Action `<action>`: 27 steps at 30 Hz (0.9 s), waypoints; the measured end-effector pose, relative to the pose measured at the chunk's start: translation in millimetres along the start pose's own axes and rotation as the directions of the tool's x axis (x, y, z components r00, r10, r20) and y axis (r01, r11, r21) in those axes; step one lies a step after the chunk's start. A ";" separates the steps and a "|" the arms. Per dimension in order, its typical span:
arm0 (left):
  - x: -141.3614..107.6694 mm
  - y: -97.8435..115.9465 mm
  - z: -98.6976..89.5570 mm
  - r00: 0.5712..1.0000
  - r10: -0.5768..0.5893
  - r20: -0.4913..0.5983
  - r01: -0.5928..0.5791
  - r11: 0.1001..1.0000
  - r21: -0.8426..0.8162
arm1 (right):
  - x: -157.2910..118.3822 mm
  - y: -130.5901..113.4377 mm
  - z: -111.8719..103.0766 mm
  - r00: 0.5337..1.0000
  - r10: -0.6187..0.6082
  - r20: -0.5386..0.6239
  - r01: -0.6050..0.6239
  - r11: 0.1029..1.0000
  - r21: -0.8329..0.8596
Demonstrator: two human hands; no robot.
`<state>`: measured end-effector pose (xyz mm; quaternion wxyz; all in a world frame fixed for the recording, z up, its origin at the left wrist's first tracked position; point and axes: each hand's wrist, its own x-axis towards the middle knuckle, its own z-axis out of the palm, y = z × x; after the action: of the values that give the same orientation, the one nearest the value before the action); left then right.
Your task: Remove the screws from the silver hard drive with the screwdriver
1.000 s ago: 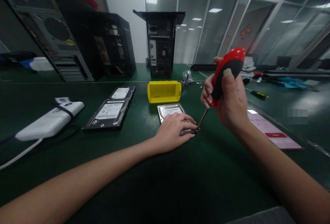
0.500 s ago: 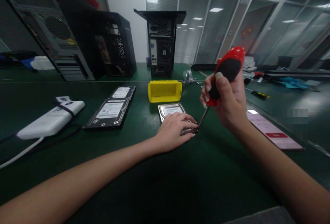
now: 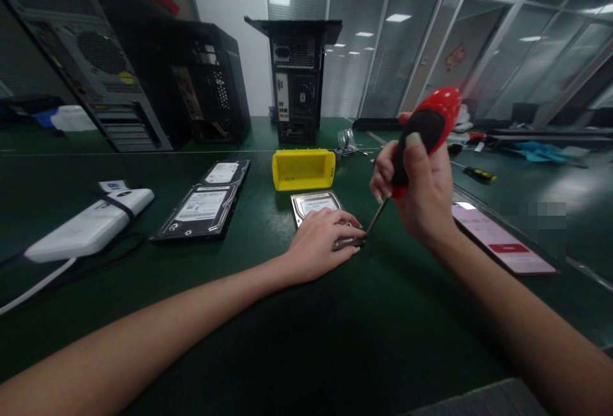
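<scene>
My left hand [image 3: 322, 240] presses down on a silver hard drive [image 3: 313, 204], its fingers and thumb holding the right and near sides. Much of the drive's near part is hidden under the hand. My right hand [image 3: 426, 180] is wrapped round the thick red and black handle of a screwdriver [image 3: 426, 126]. Its thin shaft slants down to the left, and the tip meets the drive's right corner beside my left fingertips. Whether a screw sits at the tip is too small to make out. Just behind the drive stands a yellow plastic bin [image 3: 303, 181].
Two more hard drives [image 3: 201, 205] lie to the left, beside a white power strip [image 3: 90, 223] with cables. Computer cases [image 3: 297, 84] stand at the back. On the right are a phone [image 3: 505, 240] and a small yellow and black screwdriver [image 3: 480, 175].
The screwdriver handle has tipped slightly to the right, with its tip still at the drive's corner. My left hand keeps its place on the drive. The whole view has shifted a little.
</scene>
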<state>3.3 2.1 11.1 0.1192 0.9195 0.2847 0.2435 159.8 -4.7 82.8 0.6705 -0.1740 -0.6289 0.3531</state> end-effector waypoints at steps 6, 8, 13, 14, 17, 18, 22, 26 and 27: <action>0.0 0.7 0.1 1.000 0.001 -0.001 -0.001 1.000 -0.001 | 1.3 -0.3 2.3 0.999 0.024 0.028 -0.024 1.000 0.006; -0.4 1.2 0.2 1.000 -0.001 0.001 0.001 1.000 0.003 | 1.0 -0.1 2.3 1.000 0.001 0.023 -0.001 1.000 -0.009; -0.8 0.8 0.6 1.000 -0.002 -0.008 0.002 1.000 0.003 | 0.8 0.6 -1.0 1.000 -0.028 0.013 0.028 0.999 -0.029; -0.9 0.4 0.8 1.000 0.000 -0.011 0.000 1.000 0.002 | 1.0 1.1 -2.1 0.999 -0.037 0.025 0.038 0.999 -0.035; -1.4 -0.5 1.4 1.000 0.007 -0.013 -0.007 1.000 0.002 | 1.5 2.5 -4.3 0.995 -0.063 0.083 0.067 0.996 -0.051; -1.6 -0.7 1.6 1.000 0.007 -0.016 -0.007 1.000 0.003 | 1.7 2.7 -4.4 0.994 -0.064 0.093 0.069 0.996 -0.051; -1.7 -0.3 1.7 1.000 0.003 -0.022 -0.003 1.000 0.007 | 2.0 1.3 -2.5 0.996 -0.049 0.081 0.051 0.998 -0.021; -1.1 1.1 0.7 1.000 0.002 -0.011 -0.002 1.000 0.007 | 2.8 -1.8 -0.6 0.998 0.033 0.055 -0.032 0.999 -0.020; -0.9 1.4 0.4 1.000 -0.001 -0.008 0.001 1.000 0.007 | 3.0 -2.1 -0.7 0.997 0.060 0.047 -0.059 0.998 -0.021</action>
<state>3.5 0.4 10.9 0.1152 0.9187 0.2866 0.2461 161.0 -3.9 86.3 0.6428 -0.1908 -0.6427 0.3706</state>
